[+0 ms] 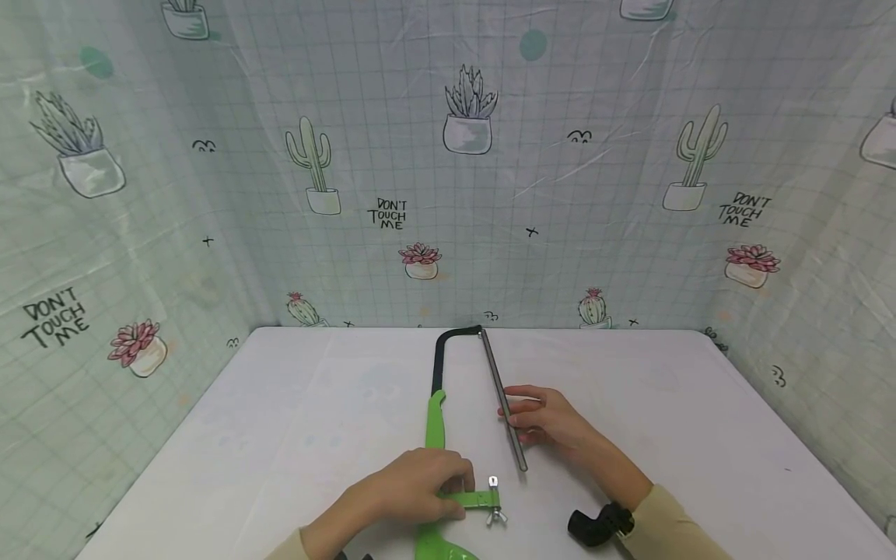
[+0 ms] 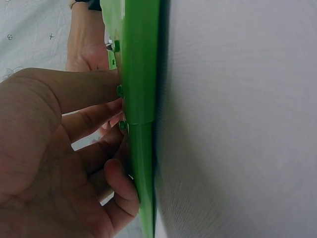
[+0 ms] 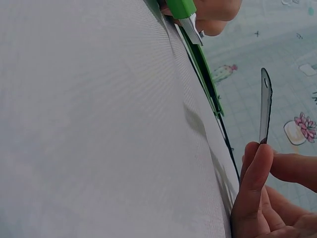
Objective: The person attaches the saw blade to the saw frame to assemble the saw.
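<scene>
A hacksaw lies on the white table with a green and black frame [image 1: 435,424]. In the head view my left hand [image 1: 420,488] is over the frame near its handle end, fingers and thumb on the green part; the left wrist view shows them against the frame's side [image 2: 141,74]. A metal blade [image 1: 492,365] slants from the frame's far tip, its near end loose and apart from the wing nut fitting [image 1: 496,515]. My right hand [image 1: 553,420] pinches this blade toward its near end. In the right wrist view the blade's holed end [image 3: 265,104] sticks up above the fingertips.
The white table [image 1: 315,404] meets a patterned cloth backdrop [image 1: 392,155] behind and on both sides. A black device [image 1: 595,525] is fixed at the right wrist, close over the table. The saw's green handle [image 1: 441,547] runs off the bottom of the head view.
</scene>
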### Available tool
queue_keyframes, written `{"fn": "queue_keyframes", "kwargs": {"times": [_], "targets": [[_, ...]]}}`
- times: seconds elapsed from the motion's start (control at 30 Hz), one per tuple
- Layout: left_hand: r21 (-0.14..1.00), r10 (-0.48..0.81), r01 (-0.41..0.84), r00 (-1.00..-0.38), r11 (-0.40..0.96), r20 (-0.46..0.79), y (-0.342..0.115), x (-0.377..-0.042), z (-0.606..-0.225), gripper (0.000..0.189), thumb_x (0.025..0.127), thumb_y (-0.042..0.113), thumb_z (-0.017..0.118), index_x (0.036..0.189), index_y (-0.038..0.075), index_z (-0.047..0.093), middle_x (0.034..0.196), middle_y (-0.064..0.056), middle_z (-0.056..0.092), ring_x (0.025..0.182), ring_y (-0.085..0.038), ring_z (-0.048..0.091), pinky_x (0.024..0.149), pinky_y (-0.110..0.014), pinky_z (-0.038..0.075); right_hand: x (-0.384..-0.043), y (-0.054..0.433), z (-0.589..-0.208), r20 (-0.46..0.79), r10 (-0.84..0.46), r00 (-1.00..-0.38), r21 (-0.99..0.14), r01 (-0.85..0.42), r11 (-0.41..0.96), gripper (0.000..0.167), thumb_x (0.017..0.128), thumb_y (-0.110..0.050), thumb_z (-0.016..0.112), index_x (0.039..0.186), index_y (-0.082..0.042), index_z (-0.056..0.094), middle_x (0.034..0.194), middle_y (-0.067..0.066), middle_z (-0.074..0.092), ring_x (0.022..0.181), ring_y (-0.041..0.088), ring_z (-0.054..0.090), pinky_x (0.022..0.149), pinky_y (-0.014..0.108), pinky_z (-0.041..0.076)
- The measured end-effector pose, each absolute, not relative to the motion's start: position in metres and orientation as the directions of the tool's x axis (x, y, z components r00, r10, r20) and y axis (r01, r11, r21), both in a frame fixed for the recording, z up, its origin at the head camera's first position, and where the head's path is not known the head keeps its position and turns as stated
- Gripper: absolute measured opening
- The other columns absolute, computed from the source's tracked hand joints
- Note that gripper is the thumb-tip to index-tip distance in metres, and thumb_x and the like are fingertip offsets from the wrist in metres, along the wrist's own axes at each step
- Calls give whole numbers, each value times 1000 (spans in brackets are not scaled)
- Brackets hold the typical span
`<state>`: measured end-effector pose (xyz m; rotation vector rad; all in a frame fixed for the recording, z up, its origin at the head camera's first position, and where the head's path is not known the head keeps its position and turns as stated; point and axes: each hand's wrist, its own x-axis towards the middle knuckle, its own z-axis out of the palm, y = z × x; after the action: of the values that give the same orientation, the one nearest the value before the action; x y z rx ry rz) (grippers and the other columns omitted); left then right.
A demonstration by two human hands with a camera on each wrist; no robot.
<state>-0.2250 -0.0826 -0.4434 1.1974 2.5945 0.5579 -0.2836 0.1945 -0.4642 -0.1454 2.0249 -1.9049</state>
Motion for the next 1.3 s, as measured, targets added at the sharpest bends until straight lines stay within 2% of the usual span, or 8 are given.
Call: {"fn": "queue_keyframes", "kwargs": {"times": [0.6,0.97,1.3], "targets": [[455,757,654,-649,605,-73,-83,-224,-440,16,88,31,80,101,29,71,86,22,59,79,7,53,74,-17,47,-284,192,-466,-200,-292,-935,-979,177,102,63,92,-2,70,150,5,45,118,12,77,91,10,74,67,23,58],[448,757,658,-650,605,-66,-83,-224,-440,16,88,31,79,101,29,70,87,22,59,80,7,53,75,-18,47,-282,189,-462,-197,-318,-927,-979,169,114,64,93,-4,70,150,7,43,123,17,74,90,10,73,68,25,59],[447,752,651,-655,613,-77,-83,-225,-441,16,88,32,79,102,29,70,87,22,59,80,6,54,75,-18,47,-278,185,-461,-208,-285,-936,-972,164,171,68,90,-3,72,150,4,42,119,19,74,88,12,72,69,28,59]]}}
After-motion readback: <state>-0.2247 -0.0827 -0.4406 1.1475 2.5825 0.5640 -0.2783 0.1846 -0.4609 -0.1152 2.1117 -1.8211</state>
